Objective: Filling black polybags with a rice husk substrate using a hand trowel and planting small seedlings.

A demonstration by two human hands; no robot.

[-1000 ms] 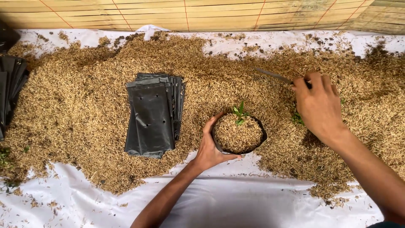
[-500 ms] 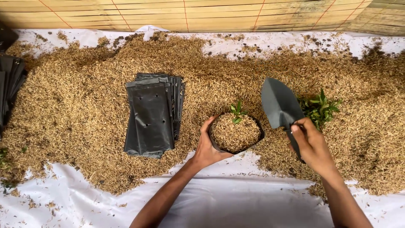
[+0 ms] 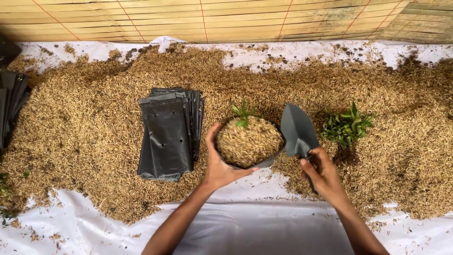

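Bamboo slats are running along the far edge, and below them a white sheet [image 3: 264, 226] is lying spread on the ground, carrying a wide bed of golden rice husks [image 3: 85, 141]. Every place below is given relative to the filled grow bag [image 3: 248, 143] near the middle.

Far to the left of the bag, at the frame edge, dark flat bags [image 3: 12, 104] are lying partly out of view. Nearer on the left, a stack of empty black plastic bags [image 3: 170, 132] is resting flat on the husks.

The left hand [image 3: 221, 166] is cupping the near-left side of the filled grow bag, fingers wrapping under its rim. The bag is standing upright, looking filled to the brim with husks, and a small green seedling [image 3: 243, 114] is poking up at its far edge.

Just right of the bag, the right hand [image 3: 323, 175] is gripping the handle of a grey trowel [image 3: 298, 130], whose blade is pointing away, almost touching the bag's rim. Further right, a bunch of green seedlings [image 3: 348, 126] is lying on the husks.

This bag seems nearly finished; the stacked bags and loose seedlings appear unused.
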